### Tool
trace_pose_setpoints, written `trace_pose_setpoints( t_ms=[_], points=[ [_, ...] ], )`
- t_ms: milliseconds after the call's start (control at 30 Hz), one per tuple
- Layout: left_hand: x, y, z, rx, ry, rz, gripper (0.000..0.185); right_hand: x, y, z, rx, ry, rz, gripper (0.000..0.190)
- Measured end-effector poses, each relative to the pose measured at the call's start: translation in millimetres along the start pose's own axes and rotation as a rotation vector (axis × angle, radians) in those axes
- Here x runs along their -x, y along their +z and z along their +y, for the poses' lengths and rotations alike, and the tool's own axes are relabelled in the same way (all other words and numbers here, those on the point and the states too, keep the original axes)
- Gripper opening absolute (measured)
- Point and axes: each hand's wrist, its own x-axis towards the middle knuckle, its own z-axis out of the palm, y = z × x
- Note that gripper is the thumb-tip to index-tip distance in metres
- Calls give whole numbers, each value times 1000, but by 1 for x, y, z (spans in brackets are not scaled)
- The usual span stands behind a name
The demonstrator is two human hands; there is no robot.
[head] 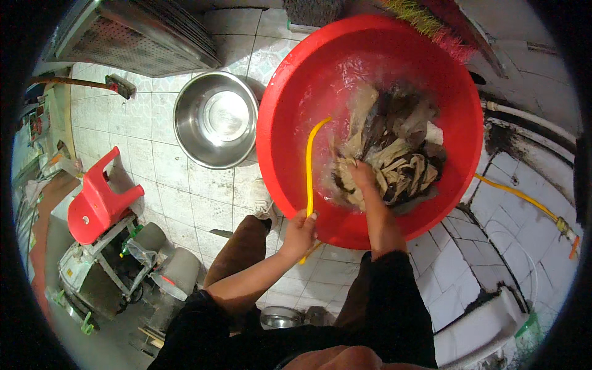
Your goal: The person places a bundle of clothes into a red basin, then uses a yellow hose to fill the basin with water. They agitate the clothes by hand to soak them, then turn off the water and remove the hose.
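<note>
A large red plastic tub (286,185) stands on the tiled floor before me, with water and wet cloth inside. My left hand (299,233) grips a yellow hose (310,162) at the tub's near left rim. The hose rises from that hand and bends right, its tip over the water. My right hand (363,175) reaches into the tub and is closed on a fold of the tan and dark brown cloth (402,171). Part of the cloth lies under the water, blurred by ripples. The fingertips of my right hand are hidden in the folds.
Left of the tub is a stainless steel basin (185,122). A red plastic stool (95,203) sits farther left, above grey buckets (178,268). A brush with a long handle (121,87) lies near a perforated metal panel (138,41). White pipes (527,115) run along the right.
</note>
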Motion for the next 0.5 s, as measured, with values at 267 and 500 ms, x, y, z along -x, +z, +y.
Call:
trace_pose_setpoints(
  t_ms=[267,500],
  points=[
    [6,14,-11,-12,108,-37,13,200,-102,29,-1487,162,278,50],
    [4,23,-10,-36,77,-56,14,337,-186,41,-1522,-403,192,55]
  ],
)
